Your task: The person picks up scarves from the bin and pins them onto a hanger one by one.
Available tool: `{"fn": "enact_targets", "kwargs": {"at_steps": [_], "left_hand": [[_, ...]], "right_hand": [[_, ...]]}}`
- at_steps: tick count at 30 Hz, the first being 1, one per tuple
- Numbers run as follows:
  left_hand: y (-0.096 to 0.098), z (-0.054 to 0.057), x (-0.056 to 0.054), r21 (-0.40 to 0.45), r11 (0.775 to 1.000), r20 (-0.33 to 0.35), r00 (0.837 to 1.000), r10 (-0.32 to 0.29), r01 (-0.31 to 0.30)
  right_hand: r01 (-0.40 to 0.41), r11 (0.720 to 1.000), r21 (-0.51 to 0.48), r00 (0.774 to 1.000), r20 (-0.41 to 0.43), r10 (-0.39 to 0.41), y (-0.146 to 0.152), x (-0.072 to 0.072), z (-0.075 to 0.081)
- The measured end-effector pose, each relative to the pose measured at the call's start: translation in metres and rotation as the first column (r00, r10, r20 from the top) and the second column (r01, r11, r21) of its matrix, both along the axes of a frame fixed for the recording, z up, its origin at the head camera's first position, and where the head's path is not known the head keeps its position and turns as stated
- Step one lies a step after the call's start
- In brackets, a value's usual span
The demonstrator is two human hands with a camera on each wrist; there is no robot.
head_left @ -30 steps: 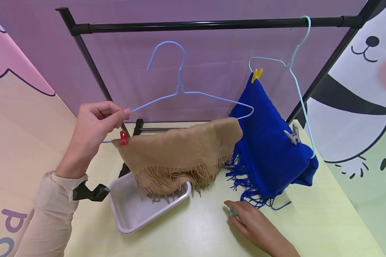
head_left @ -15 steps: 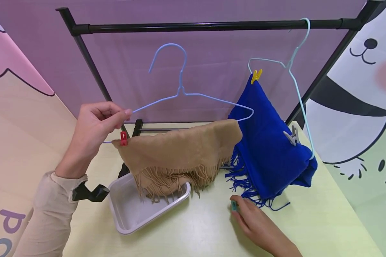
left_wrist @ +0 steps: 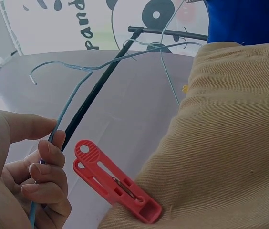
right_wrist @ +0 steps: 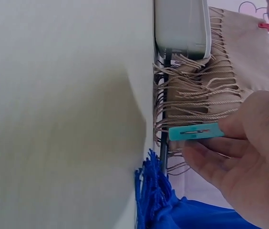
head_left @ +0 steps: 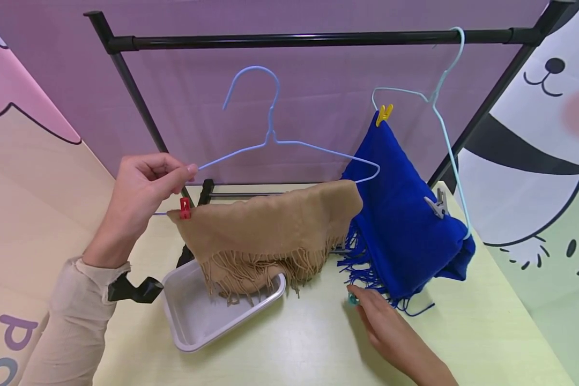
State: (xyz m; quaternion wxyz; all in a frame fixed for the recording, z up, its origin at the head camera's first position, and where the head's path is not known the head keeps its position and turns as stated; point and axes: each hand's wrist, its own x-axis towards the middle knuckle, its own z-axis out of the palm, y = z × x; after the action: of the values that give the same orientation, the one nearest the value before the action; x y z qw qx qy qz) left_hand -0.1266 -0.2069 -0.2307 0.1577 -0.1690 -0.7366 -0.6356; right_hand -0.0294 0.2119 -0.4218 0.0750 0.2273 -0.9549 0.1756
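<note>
My left hand (head_left: 145,198) grips the left end of a blue wire hanger (head_left: 270,140), its hook free in the air below the rail. Over the hanger's lower bar drapes a tan fringed scarf (head_left: 270,222), pinned near its left end by a red clothespin (head_left: 185,208); in the left wrist view that clothespin (left_wrist: 118,181) sits just beside my fingers. My right hand (head_left: 386,327) pinches a teal clothespin (right_wrist: 196,131) above the table, close to the fringe of a blue scarf (head_left: 400,214).
A black rack rail (head_left: 294,40) carries a pale green hanger (head_left: 444,123) with the blue scarf on it, clipped by a yellow clothespin (head_left: 384,115) and a grey clothespin (head_left: 438,203). A white plastic tray (head_left: 193,321) stands on the table (head_left: 309,343) under the tan scarf.
My right hand has lifted slightly and shifted right and away from me with the teal clothespin. The left hand, hanger and tan scarf stay almost still.
</note>
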Motion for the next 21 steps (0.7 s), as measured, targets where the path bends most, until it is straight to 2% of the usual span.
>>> {"fn": "enact_targets", "kwargs": {"at_steps": [3,9,14,21], "left_hand": [[0.000,0.000,0.000,-0.014,1.000,0.003,1.000,0.013,-0.013],[0.000,0.001,-0.001,-0.016,1.000,-0.003,1.000,0.015,-0.015],[0.000,0.001,-0.001,-0.004,1.000,-0.009,1.000,0.006,-0.006],[0.000,0.002,-0.002,-0.001,1.000,-0.012,1.000,0.000,0.000]], "right_hand": [[-0.013,1.000,-0.011,0.999,-0.044,0.012,0.002,-0.003,0.003],[0.002,0.999,-0.035,1.000,-0.018,-0.003,0.004,-0.006,0.016],[-0.005,0.998,-0.057,0.999,-0.044,0.002,0.006,-0.009,0.029],[-0.055,0.995,-0.086,0.980,-0.194,0.037,0.011,-0.013,0.042]]}}
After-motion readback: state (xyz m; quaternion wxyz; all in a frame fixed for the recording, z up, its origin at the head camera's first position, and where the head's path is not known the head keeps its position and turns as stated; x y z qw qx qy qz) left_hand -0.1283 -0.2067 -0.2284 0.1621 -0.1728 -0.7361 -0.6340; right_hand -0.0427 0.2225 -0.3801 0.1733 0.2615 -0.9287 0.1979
